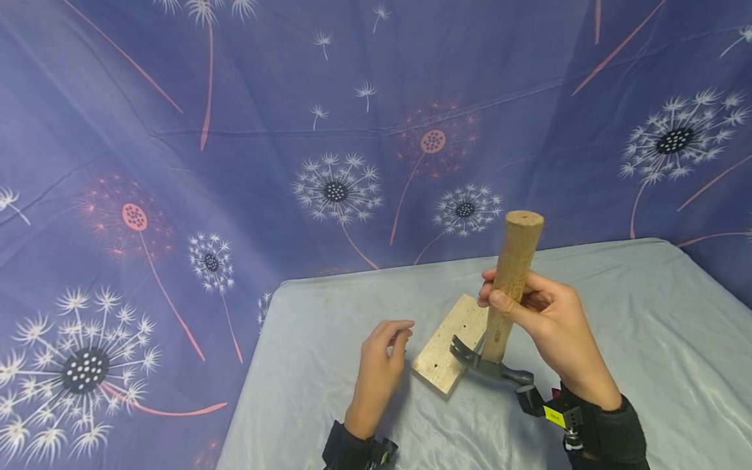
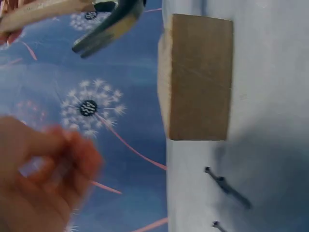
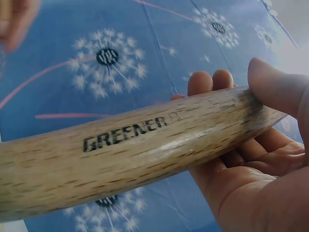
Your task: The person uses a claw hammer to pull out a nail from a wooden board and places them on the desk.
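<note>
My right hand point(image 1: 558, 326) grips a claw hammer point(image 1: 517, 261) by its wooden handle, thumb across the near side. The handle end points up and the dark metal head hangs low, its claw facing left above a wooden block point(image 1: 449, 339). Lettering reading "GREENER" shows on the handle point(image 3: 145, 140) in the right wrist view. The pale block lies flat with small dark spots on its top. Left of it hovers my left hand point(image 1: 378, 365), fingers loosely bent, with nothing visible in them; it is blurred in the left wrist view.
Beside the block, a dark nail point(image 2: 227, 186) lies on the light cloth point(image 2: 270, 87), and part of another nail point(image 2: 217, 225) shows at the lower edge. The cloth covers the table. Behind hangs a blue sheet point(image 1: 252, 163) with dandelion prints.
</note>
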Available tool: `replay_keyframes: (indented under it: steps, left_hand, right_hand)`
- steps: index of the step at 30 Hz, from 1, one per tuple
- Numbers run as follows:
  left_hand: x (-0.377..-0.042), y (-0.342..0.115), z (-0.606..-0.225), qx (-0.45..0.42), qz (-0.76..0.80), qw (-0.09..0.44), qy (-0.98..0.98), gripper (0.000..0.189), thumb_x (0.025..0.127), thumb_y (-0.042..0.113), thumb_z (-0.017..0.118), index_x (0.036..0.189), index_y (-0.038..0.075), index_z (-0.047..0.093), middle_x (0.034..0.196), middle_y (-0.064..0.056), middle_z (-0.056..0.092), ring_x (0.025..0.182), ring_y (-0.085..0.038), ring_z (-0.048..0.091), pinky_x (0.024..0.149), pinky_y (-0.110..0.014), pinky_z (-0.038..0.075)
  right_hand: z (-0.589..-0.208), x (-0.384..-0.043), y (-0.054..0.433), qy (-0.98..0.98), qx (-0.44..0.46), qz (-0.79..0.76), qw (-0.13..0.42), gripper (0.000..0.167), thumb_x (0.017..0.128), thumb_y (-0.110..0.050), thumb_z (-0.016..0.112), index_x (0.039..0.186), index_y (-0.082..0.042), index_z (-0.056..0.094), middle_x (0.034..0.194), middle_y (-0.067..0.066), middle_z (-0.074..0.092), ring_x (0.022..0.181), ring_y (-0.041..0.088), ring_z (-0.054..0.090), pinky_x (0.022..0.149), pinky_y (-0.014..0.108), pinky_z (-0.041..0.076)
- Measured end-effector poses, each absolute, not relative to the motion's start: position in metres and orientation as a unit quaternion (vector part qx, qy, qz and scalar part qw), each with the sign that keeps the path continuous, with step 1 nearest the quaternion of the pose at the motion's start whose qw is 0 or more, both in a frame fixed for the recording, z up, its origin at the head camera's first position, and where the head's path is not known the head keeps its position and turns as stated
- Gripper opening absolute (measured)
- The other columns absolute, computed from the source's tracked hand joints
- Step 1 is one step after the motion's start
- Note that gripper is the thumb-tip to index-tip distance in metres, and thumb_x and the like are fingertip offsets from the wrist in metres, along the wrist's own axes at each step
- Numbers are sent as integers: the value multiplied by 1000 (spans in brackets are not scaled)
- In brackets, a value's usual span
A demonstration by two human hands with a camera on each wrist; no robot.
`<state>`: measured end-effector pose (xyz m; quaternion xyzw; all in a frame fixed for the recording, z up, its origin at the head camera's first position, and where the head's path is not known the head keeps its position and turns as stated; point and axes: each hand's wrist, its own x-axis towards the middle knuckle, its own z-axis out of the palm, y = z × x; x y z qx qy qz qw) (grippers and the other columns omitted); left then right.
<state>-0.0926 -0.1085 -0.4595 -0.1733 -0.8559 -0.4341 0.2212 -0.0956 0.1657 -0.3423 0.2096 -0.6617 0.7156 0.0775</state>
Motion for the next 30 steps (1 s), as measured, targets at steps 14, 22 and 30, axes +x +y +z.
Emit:
replay_keyframes:
  steps: [14,22,30]
  left_hand:
    - [-74,-82,-423,-345,-503,243,-754,33,106,-3,62,138,4,63,127,-8,66,114,-21,67,91,-33,59]
    - [-70,-82,-424,-345,-514,217,-755,33,108,4,62,141,5,59,126,-9,69,115,-21,70,94,-35,58]
    - [-71,-91,-423,-346,-497,232,-761,26,106,6,66,131,3,62,114,-9,73,98,-18,74,85,-28,60]
  right_hand:
    - [-354,-92,119,-649,258,714,48,30,103,4,67,132,0,68,125,19,73,119,33,70,97,37,56]
    - [-361,-85,101,-631,274,726,12,33,102,4,68,134,-4,68,131,16,72,120,35,69,94,44,59]
    - [-364,-84,95,-645,282,710,-1,37,103,1,69,138,-9,67,133,10,71,124,32,67,99,42,56]
